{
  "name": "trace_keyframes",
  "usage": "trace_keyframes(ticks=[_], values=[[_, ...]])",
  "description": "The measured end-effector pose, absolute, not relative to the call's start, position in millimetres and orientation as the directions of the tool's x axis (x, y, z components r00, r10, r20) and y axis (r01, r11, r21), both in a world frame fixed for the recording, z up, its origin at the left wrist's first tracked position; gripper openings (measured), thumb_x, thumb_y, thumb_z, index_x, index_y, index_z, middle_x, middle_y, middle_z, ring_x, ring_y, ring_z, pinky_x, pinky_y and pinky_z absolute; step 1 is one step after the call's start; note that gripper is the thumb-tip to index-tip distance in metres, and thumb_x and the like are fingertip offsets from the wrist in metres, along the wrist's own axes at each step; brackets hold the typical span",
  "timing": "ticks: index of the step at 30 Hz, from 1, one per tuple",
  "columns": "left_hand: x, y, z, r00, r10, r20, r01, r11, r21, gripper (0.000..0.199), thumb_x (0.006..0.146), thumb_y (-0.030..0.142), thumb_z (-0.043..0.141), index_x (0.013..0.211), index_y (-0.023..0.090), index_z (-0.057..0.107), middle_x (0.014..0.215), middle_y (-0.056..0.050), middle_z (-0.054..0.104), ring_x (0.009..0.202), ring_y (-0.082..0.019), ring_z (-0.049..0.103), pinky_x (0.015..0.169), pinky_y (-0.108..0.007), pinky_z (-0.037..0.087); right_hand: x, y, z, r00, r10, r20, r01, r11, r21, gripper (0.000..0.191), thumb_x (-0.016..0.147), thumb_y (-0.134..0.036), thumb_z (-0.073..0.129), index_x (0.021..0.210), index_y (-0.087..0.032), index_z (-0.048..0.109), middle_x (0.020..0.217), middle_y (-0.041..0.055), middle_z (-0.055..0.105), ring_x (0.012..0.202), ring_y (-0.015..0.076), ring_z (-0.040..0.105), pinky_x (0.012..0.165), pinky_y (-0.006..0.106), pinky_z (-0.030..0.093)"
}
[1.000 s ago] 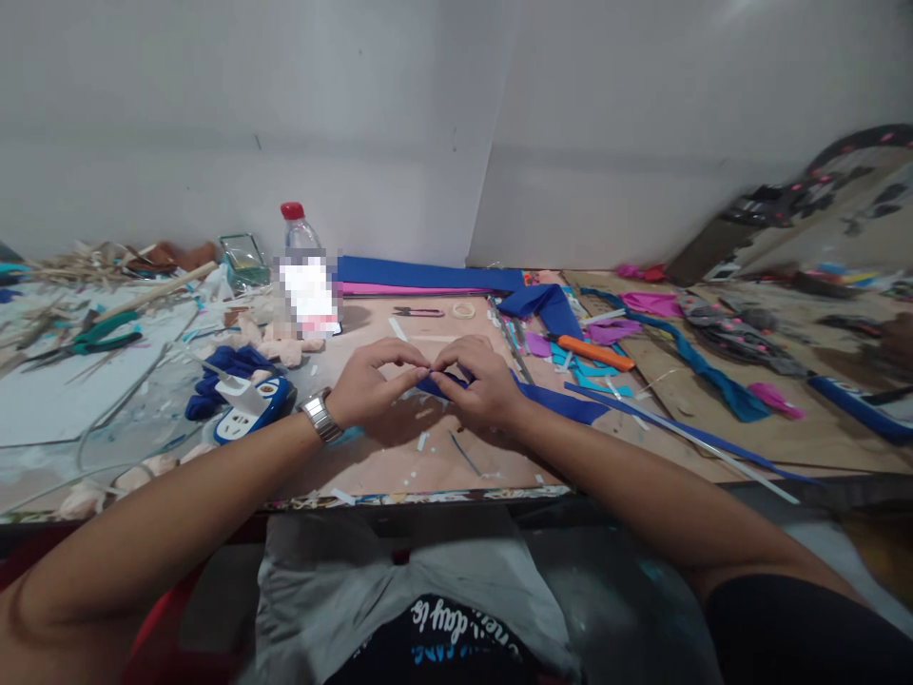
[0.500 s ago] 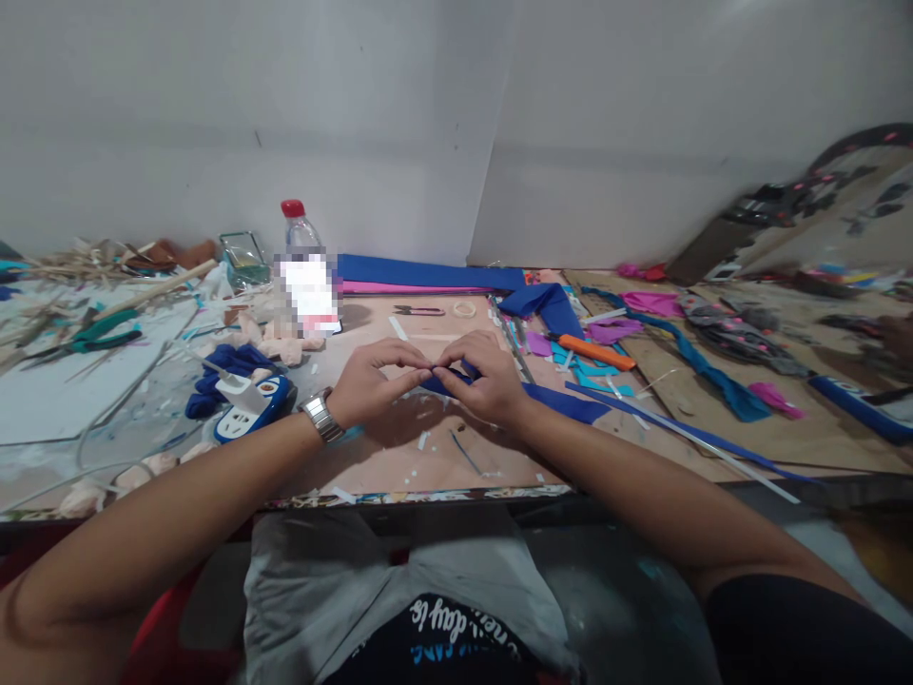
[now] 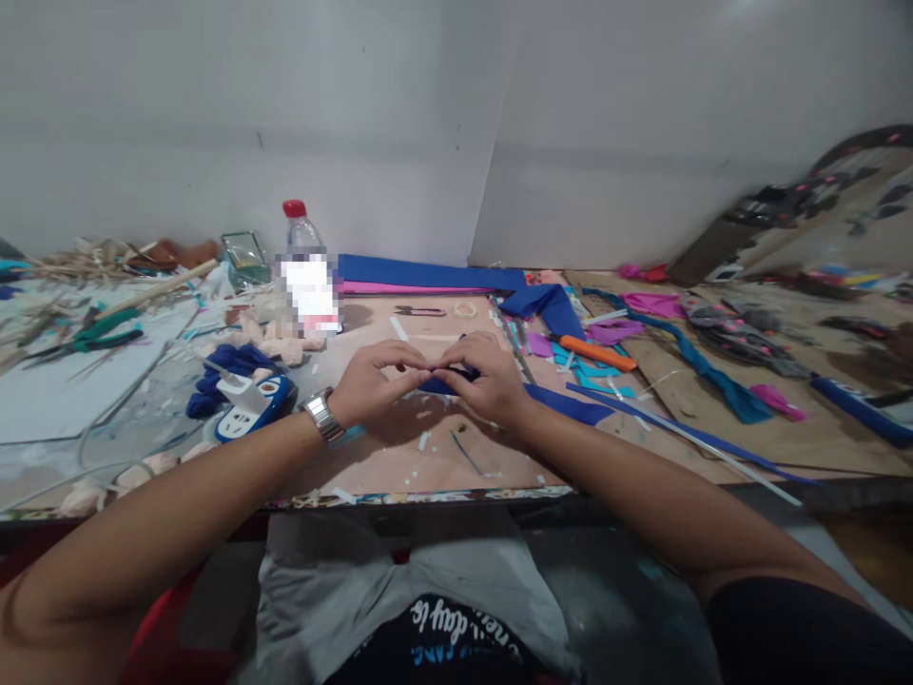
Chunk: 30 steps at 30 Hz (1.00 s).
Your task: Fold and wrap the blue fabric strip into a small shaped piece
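Both hands meet fingertip to fingertip above the middle of the table. My left hand, with a metal watch at the wrist, pinches the end of a dark blue fabric strip. Thumb and fingers of my right hand close on the same strip, which passes under this hand and lies out to the right. The fingers hide the exact spot where they grip. Beyond the hands lie small pink-handled snips and a pale tape ring.
A bottle stands behind a lit phone. On the left are a blue and white power socket, green pliers and sticks. An orange cutter, fabric scraps and a long pale strip lie to the right.
The fingertips have shifted slightly on the blue fabric, and a bit more of its edge shows under them. Both hands are otherwise in nearly the same place.
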State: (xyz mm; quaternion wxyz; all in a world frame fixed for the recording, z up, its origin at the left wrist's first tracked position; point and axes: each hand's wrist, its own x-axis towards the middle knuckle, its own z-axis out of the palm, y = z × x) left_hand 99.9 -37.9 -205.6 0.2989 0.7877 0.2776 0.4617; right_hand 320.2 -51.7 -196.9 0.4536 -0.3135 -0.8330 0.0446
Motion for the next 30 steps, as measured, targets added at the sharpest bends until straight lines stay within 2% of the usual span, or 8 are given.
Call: trace_keyframes(ticks=[6,20,24,30], values=[[100.0,-37.0,-206.6,0.422,0.709,0.565,0.15,-0.67,0.728,0.014,0.09,0.034,0.076,0.092,0.021,0.081,0.092,-0.006,0.079,0.087,-0.017,0.072,0.078,-0.029,0.056,321.2,-50.9,-197.6,-0.39,0.559,0.732,0.475,0.803,-0.36,0.016,0.095,-0.038,0.072,0.09,-0.024,0.073,0.084,0.003,0.078,0.083,0.0204,0.07,0.087,0.041,0.046],[101.2,-37.7,-206.9,0.486,0.74,0.465,0.192,-0.61,0.769,0.02,0.095,0.036,0.066,0.094,0.017,0.074,0.094,-0.007,0.075,0.086,-0.017,0.066,0.077,-0.029,0.051,321.1,-49.2,-202.2,-0.403,0.572,0.715,0.463,0.801,-0.38,0.014,0.093,-0.037,0.074,0.091,-0.023,0.074,0.083,0.0028,0.077,0.081,0.02,0.069,0.087,0.04,0.046],[101.0,-37.7,-207.3,0.499,0.752,0.431,0.174,-0.574,0.8,0.021,0.095,0.036,0.066,0.098,0.017,0.073,0.096,-0.008,0.074,0.086,-0.018,0.066,0.078,-0.03,0.051,321.0,-48.9,-202.3,-0.411,0.55,0.727,0.43,0.82,-0.378,0.011,0.094,-0.035,0.074,0.096,-0.025,0.076,0.084,0.0023,0.078,0.081,0.0194,0.069,0.086,0.04,0.046],[102.0,-38.8,-209.8,0.517,0.769,0.376,0.143,-0.51,0.848,0.022,0.089,0.033,0.074,0.103,0.016,0.07,0.098,-0.008,0.073,0.084,-0.017,0.065,0.077,-0.031,0.052,319.6,-49.7,-200.5,-0.399,0.549,0.734,0.424,0.82,-0.384,0.01,0.095,-0.033,0.071,0.092,-0.024,0.073,0.085,0.0021,0.078,0.08,0.0189,0.07,0.088,0.04,0.046]])
